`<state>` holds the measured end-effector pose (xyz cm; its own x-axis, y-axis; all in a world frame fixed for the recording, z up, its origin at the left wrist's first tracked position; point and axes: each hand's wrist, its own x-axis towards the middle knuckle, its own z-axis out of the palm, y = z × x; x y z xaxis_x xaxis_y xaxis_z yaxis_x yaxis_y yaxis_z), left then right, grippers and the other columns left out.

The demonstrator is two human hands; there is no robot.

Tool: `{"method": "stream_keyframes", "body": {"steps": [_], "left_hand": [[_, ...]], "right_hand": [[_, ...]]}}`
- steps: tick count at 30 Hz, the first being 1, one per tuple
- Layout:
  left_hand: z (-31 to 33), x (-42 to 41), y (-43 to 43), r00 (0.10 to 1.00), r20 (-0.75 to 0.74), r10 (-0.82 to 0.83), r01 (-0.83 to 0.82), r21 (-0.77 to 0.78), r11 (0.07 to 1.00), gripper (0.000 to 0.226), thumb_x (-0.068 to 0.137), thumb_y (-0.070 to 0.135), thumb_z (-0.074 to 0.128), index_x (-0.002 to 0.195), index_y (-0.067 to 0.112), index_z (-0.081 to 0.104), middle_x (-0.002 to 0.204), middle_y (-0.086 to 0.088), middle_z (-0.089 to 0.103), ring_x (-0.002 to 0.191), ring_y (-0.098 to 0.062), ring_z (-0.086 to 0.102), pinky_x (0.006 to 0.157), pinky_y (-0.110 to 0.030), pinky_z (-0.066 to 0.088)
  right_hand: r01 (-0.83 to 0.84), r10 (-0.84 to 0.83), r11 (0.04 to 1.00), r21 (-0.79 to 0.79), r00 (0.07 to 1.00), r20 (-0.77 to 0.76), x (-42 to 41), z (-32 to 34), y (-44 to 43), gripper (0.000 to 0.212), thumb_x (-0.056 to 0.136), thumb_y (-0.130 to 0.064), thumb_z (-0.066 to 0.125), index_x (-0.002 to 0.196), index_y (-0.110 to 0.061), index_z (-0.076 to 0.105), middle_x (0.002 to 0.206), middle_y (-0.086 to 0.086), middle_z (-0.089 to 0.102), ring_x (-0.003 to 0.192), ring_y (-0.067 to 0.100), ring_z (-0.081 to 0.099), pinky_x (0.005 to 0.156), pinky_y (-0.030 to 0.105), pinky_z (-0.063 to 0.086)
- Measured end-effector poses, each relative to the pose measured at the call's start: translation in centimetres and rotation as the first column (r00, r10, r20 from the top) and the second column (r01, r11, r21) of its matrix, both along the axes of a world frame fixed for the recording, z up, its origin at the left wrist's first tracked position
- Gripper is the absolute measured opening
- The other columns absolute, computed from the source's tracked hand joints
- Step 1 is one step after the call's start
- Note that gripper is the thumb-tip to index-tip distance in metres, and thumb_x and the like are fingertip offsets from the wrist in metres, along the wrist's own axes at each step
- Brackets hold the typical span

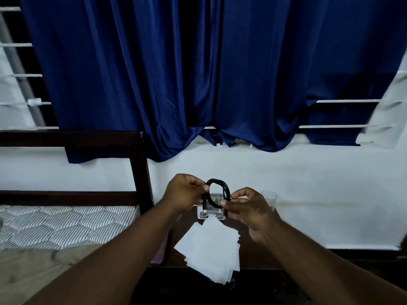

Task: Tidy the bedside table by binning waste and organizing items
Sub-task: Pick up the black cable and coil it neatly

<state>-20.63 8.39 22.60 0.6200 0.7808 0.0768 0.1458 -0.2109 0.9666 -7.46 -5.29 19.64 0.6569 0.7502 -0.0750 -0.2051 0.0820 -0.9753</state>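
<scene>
At the lower left of the frame lies a mattress (55, 225) with a striped, quilted cover, edged by a dark wooden bed frame (138, 164) whose post rises near the centre left. Above, a deep blue curtain (198, 73) fills most of the upper frame, with white window bars showing at both of its sides and a white wall beneath it.

In the lower centre the left hand (184, 194) is raised over the worktop (248, 256). Its fingers are curled and pinch the left side of a coiled black cable (218, 193). The cable is wound into an upright oval loop held in the air between both hands, with one plug end hanging down beside the left hand. Directly below and behind the loop a small pale box (209, 214) sits at the back of the dark worktop; its lettering is too blurred to read. In front of the box, a loose fan of white paper sheets (209, 245) lies on the worktop, and its near corner reaches over the front edge.

The right hand (248, 208) grips the lower right side of the coil, thumb and fingertips closed on the strands. Just behind this hand, near the wall, stands a clear glass (269, 198), partly hidden by the knuckles.
</scene>
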Motion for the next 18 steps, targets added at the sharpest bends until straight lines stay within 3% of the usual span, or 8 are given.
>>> {"method": "stream_keyframes", "body": {"steps": [4,7,9,12,14,18], "left_hand": [[-3.3,-0.5,1.5,0.997,0.052,0.062,-0.054,-0.140,0.989,0.006,0.091,0.000,0.073,0.086,0.001,0.075,0.082,-0.019,0.073,0.074,-0.027,0.070,0.080,-0.045,0.063],[-5.4,-0.7,2.8,0.991,0.092,0.096,-0.071,-0.249,0.966,0.013,0.092,-0.008,0.068,0.083,0.001,0.072,0.065,-0.009,0.074,0.053,-0.014,0.071,0.053,-0.026,0.059],[-6.5,-1.0,3.9,0.984,0.126,0.128,-0.079,-0.334,0.939,0.012,0.092,-0.010,0.066,0.087,-0.001,0.073,0.065,-0.007,0.075,0.053,-0.013,0.072,0.048,-0.021,0.055],[-8.4,-1.4,6.3,0.980,0.115,0.159,-0.091,-0.449,0.889,0.013,0.094,-0.003,0.066,0.092,0.006,0.074,0.068,-0.002,0.078,0.058,-0.012,0.075,0.050,-0.023,0.057],[-9.8,-1.6,8.0,0.977,0.098,0.191,-0.119,-0.494,0.862,0.011,0.095,0.001,0.067,0.097,0.009,0.075,0.074,-0.001,0.079,0.064,-0.012,0.076,0.061,-0.028,0.061],[-12.5,-1.4,10.9,0.970,0.081,0.229,-0.159,-0.502,0.850,0.006,0.094,0.010,0.071,0.097,0.010,0.076,0.082,-0.002,0.079,0.072,-0.013,0.076,0.070,-0.032,0.060]], "right_hand": [[0.031,-0.025,0.999,0.042,0.993,-0.116,-0.5,-2.3,3.0,0.032,0.073,0.006,0.083,0.085,-0.003,0.055,0.088,0.022,0.068,0.067,0.026,0.075,0.058,0.029,0.060],[0.016,-0.014,1.000,0.011,0.991,-0.131,-1.0,-4.0,5.7,0.030,0.075,0.007,0.081,0.088,-0.002,0.056,0.092,0.022,0.065,0.071,0.025,0.074,0.060,0.028,0.061],[-0.002,0.001,1.000,-0.004,0.988,-0.157,-1.2,-5.1,7.5,0.030,0.077,0.007,0.080,0.090,-0.002,0.055,0.093,0.022,0.064,0.078,0.029,0.072,0.063,0.029,0.063],[-0.019,0.014,1.000,-0.025,0.984,-0.175,-1.1,-6.9,10.2,0.028,0.076,0.008,0.080,0.089,-0.001,0.057,0.090,0.020,0.067,0.077,0.029,0.072,0.068,0.033,0.064],[-0.034,0.026,0.998,-0.043,0.984,-0.179,-0.9,-8.0,11.6,0.028,0.075,0.007,0.082,0.088,-0.001,0.058,0.091,0.020,0.069,0.077,0.029,0.074,0.068,0.032,0.064],[-0.021,0.000,0.987,-0.157,0.992,-0.129,-0.4,-10.3,14.6,0.029,0.073,0.001,0.086,0.085,-0.005,0.060,0.102,0.024,0.069,0.094,0.035,0.074,0.070,0.035,0.064]]}}
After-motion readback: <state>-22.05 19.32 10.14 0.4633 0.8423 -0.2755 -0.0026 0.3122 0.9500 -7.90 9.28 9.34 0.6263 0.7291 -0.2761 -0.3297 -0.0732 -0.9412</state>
